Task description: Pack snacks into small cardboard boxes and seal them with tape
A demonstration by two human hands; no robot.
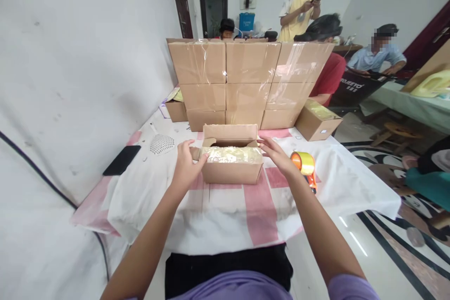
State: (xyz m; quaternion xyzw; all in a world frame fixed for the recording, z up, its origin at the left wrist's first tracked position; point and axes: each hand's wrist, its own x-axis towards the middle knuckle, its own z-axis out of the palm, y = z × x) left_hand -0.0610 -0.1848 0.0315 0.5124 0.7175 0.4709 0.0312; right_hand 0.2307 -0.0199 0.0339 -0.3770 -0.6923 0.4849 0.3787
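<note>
A small cardboard box (232,174) sits on the table in front of me, its back flap standing up and a dark gap visible inside. Clear yellowish tape covers the front part of its top. My left hand (188,161) grips the box's left end, by a side flap, with the thumb on the top corner. At the opposite end, my right hand (276,153) holds the upper right edge with bent fingers. Right of that hand lies an orange tape dispenser (312,182) with a roll of yellow tape (308,163).
Stacked taped cartons (248,63) form a wall behind the box. Another carton (318,121) stands to the right. On the left are a black flat object (122,160) and a white perforated piece (161,144). Several other people are across the room.
</note>
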